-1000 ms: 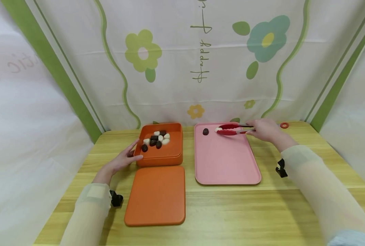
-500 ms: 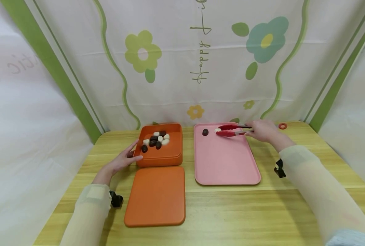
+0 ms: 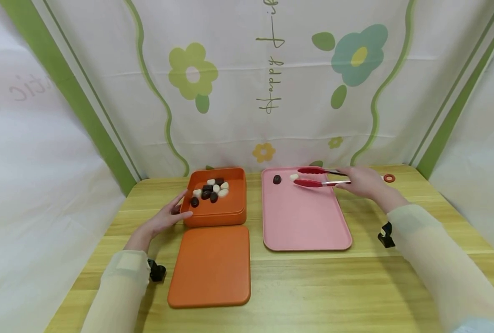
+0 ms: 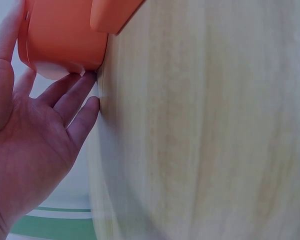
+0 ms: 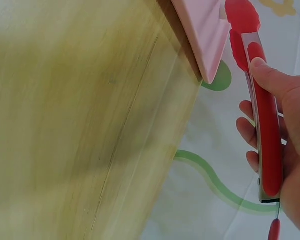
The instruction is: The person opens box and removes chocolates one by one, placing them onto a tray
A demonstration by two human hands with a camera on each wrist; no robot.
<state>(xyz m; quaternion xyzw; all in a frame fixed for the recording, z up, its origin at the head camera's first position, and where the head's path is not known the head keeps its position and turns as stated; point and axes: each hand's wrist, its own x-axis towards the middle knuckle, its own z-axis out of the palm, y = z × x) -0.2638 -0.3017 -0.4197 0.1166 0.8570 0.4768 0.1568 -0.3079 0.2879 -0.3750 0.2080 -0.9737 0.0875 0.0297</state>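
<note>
My right hand (image 3: 361,181) grips red-and-silver tongs (image 5: 266,120) by the handles over the pink tray (image 3: 307,222). The tongs' red tips stand spread apart. At the left ends of the tips lies a white chocolate-like piece (image 3: 293,177), and a dark one (image 3: 277,179) lies further left on the tray. My left hand (image 3: 163,219) rests against the left side of an orange box (image 3: 215,219), its thumb at the front rim and its extended fingers along the wall. Several dark and white pieces (image 3: 213,188) are grouped inside the box.
A flat orange lid (image 3: 209,268) lies on the wooden table (image 3: 297,286) just in front of the box. Behind the table hangs a white curtain (image 3: 230,125) with flower prints. Black wrist devices (image 3: 157,272) show below both hands.
The tongs have spread wider, leaving the white piece on the tray just left of the tips. My right hand has shifted slightly right. My left hand stays at the box.
</note>
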